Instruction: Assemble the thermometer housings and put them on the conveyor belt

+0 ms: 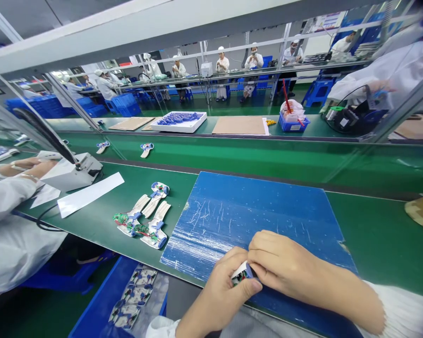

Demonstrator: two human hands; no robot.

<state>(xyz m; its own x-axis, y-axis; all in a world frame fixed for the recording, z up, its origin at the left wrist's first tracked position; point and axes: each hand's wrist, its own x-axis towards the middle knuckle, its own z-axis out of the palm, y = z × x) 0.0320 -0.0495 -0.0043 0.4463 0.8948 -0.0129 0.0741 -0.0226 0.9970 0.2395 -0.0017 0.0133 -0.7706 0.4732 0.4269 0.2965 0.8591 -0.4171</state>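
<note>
My left hand (229, 286) is closed around a small white and blue device housing (244, 272), with a bit of green circuit board showing inside. My right hand (289, 265) pinches at the blue end of the same housing; its fingertips are partly hidden. Both hands are over the near edge of a scratched blue mat (257, 206). Left of the mat lie three open white gun-shaped housings (158, 225) with blue parts, green boards and red wires.
Below the table edge, a blue bin (91, 305) holds several similar housings. A co-worker's sleeve (7, 253) and a grey box (74, 171) are at left. Behind the green conveyor (232, 152) stand a white tray (200, 123) of blue parts and a blue basket (292, 124).
</note>
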